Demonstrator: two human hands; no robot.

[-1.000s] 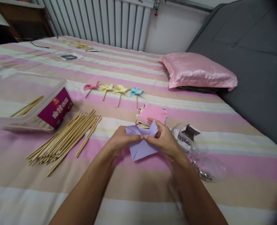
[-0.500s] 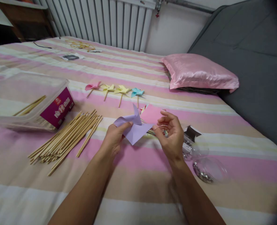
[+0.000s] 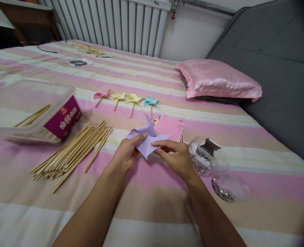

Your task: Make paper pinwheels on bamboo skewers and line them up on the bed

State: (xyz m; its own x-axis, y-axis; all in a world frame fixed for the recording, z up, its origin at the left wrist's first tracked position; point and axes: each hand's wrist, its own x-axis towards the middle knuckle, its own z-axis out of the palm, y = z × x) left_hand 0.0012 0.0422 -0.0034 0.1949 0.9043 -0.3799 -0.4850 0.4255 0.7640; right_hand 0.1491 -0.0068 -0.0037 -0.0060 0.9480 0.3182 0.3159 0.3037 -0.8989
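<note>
Both hands meet over the pink-and-cream striped bedsheet [image 3: 146, 206]. The left hand [image 3: 126, 154] pinches the folded lilac paper square [image 3: 147, 139] at its left edge, and the right hand [image 3: 176, 156] grips its lower right flap between thumb and forefinger, holding it just above the bed. Left lies a bundle of bamboo sticks [image 3: 71, 152]; behind the paper, a stack of coloured paper squares [image 3: 170, 126]; farther back, four small finished paper pinwheels [image 3: 126, 97].
</note>
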